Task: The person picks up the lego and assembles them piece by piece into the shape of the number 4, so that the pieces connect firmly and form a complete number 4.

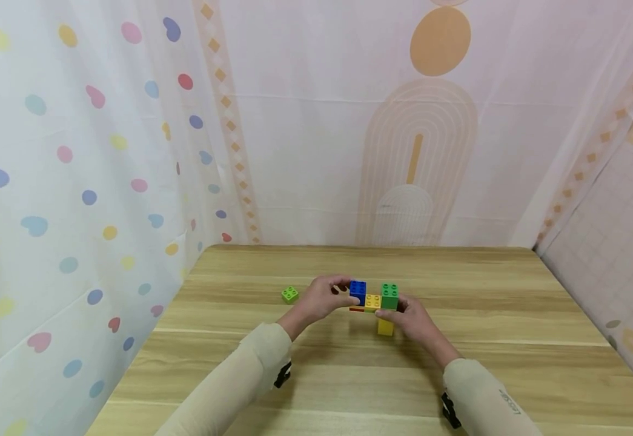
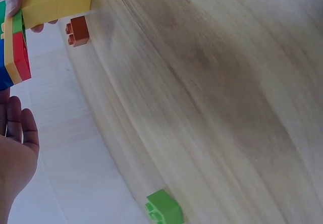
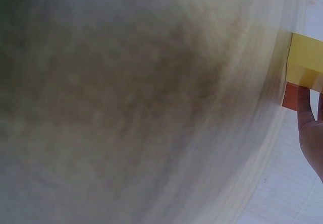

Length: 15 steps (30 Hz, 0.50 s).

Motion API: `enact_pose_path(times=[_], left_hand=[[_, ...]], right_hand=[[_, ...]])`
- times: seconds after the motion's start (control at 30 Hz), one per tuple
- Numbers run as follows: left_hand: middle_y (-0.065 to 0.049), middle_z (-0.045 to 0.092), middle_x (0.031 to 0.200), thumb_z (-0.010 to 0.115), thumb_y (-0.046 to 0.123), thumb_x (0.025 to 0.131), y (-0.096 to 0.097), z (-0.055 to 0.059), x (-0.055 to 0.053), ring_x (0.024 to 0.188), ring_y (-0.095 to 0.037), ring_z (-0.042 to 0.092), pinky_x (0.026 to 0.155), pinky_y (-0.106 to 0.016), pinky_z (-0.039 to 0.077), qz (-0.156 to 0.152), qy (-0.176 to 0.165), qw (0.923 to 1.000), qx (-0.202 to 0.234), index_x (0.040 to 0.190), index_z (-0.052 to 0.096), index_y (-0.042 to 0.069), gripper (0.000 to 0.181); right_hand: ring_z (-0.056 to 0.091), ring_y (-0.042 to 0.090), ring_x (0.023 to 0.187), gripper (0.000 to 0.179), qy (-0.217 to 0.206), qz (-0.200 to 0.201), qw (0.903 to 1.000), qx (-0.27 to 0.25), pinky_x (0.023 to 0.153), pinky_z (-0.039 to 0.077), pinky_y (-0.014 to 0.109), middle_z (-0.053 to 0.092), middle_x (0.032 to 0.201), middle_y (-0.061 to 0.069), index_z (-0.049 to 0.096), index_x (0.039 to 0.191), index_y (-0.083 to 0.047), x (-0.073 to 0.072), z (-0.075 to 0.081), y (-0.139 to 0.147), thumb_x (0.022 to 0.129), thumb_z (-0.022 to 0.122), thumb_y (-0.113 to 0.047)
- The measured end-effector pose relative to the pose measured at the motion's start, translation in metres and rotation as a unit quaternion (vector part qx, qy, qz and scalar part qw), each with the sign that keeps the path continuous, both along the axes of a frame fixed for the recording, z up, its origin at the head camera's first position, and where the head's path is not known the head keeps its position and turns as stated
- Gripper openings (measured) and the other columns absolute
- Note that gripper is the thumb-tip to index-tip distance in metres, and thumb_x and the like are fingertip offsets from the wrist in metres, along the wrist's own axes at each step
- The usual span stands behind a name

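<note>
A small structure of toy building bricks is between my two hands. My left hand (image 1: 321, 298) pinches its left end, thumb on the blue brick (image 1: 357, 292). My right hand (image 1: 415, 320) grips the right end, near the green brick (image 1: 389, 297). Both bricks sit on a yellow plate (image 1: 372, 302), studs up. Beneath its left end is a red piece (image 2: 21, 57), and a light green one (image 2: 18, 22) is beside that. A yellow column (image 1: 385, 328) stands under the right end. In the right wrist view, fingers (image 3: 304, 105) reach up by the yellow column.
A loose light green brick (image 1: 290, 295) lies on the wooden table (image 1: 229, 363), left of my left hand. An orange-brown brick (image 2: 79, 31) lies on its side beyond the yellow column, hidden in the head view. A patterned curtain (image 1: 305, 151) hangs behind the table.
</note>
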<state>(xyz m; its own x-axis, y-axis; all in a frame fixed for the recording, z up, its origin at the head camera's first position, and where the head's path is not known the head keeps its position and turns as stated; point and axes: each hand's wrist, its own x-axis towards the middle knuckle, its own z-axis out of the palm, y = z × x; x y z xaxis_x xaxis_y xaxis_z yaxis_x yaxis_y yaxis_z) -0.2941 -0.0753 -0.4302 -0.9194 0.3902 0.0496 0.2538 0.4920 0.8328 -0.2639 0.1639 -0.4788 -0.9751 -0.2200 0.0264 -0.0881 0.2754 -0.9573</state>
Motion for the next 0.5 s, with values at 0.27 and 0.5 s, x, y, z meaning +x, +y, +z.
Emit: enact_pose_path(times=[0.27,0.5], left_hand=[[0.003,0.064,0.101,0.078,0.029,0.088,0.002,0.0026,0.0017,0.096,-0.019,0.056,0.084,-0.037,0.05,-0.017,0.004,0.9998,-0.001,0.118,0.07,0.014,0.035],[0.002,0.063,0.108,0.077,0.033,0.088,-0.0006,0.0032,0.005,0.101,-0.019,0.055,0.089,-0.038,0.049,-0.015,-0.002,0.9999,0.005,0.12,0.069,0.014,0.038]], right_hand=[[0.06,0.019,0.091,0.036,-0.002,-0.005,0.9999,0.012,0.081,0.049,0.034,0.07,0.105,0.003,0.068,0.116,-0.006,-0.0004,0.0009,0.0006,0.089,0.076,-0.029],[0.06,0.019,0.091,0.035,-0.015,-0.012,0.9995,0.024,0.083,0.049,0.035,0.07,0.104,0.003,0.069,0.116,-0.007,0.0012,0.0018,-0.0014,0.09,0.075,-0.03]])
